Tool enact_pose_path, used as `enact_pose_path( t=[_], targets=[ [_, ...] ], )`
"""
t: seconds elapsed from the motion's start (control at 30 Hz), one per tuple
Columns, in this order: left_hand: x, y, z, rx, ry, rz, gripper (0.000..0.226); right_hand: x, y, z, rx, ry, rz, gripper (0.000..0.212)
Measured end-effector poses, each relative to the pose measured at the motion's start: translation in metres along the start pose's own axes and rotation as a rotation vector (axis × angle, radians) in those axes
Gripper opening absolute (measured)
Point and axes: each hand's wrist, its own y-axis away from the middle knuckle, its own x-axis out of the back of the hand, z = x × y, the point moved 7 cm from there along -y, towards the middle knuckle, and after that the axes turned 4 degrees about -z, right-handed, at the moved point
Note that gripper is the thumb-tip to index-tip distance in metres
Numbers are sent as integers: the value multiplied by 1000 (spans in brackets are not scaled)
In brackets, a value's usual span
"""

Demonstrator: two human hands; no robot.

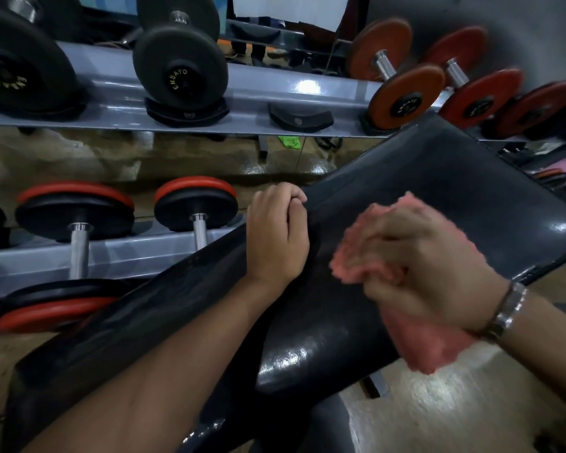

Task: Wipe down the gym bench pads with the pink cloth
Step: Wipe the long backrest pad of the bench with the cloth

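A black padded bench pad (415, 178) runs from the upper right down toward the lower left, its surface shiny. My right hand (415, 266) presses a fluffy pink cloth (353, 256) flat on the middle of the pad; the cloth's tail hangs off the pad's near edge below my wrist. The hand is blurred by motion. My left hand (280, 237) curls its fingers over the pad's far edge and grips it. A second dark pad (118, 325) lies under my left forearm.
A grey two-tier rack (249, 93) stands just behind the bench, with black dumbbells (180, 65) and orange-red dumbbells (402, 89) on top and red-rimmed ones (195, 204) below. Tan floor (438, 413) shows at the lower right. A metal watch sits on my right wrist.
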Motion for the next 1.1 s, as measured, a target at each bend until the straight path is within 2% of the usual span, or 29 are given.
enact_pose_path(
  t=[0.07,0.13,0.17,0.23,0.3,0.33,0.37,0.47,0.5,0.53,0.63,0.67,0.73,0.8,0.83,0.9,1.0,1.03,1.1],
  targets=[
    [-1,0,0,1,0,-5,26,17,-8,27,-181,98,86,22],
    [-1,0,-1,3,-4,-6,26,26,-18,42,-409,261,193,31],
    [-1,0,0,3,-3,-5,26,22,-24,41,-445,311,184,35],
    [-2,1,0,3,2,0,27,7,-30,25,-307,283,103,37],
    [-1,0,0,-2,6,10,26,4,-25,10,-120,103,47,33],
    [0,0,0,-4,8,12,26,8,-22,14,-101,67,34,31],
    [0,0,0,-5,9,10,26,14,-21,24,-144,89,37,30],
    [-1,0,-1,-9,11,-3,24,37,-28,67,-434,280,173,38],
    [-1,0,-1,-10,10,-2,23,40,-33,74,-458,277,187,38],
    [-1,0,-2,-10,10,-1,23,39,-39,75,-418,240,181,38],
    [-2,0,-2,-12,6,-4,23,34,-43,64,-146,60,85,32],
    [-2,0,-3,-15,4,-5,23,37,-40,65,-122,43,58,33],
    [-2,-1,-3,-15,6,-3,23,50,-41,85,-252,118,84,41],
    [-2,-1,-2,-10,9,-1,23,66,-49,112,-472,202,202,44],
    [-2,-1,-2,-6,8,0,23,68,-54,118,-520,206,233,45],
    [-2,-1,-3,0,12,-1,23,62,-63,113,-445,152,225,48],
    [-1,0,-4,-2,17,7,23,53,-61,100,-252,-1,118,44],
    [-1,0,-3,-2,14,7,23,54,-61,102,-246,20,100,45],
    [-2,0,-2,-2,7,6,23,63,-69,115,-384,114,124,48]
  ],
)
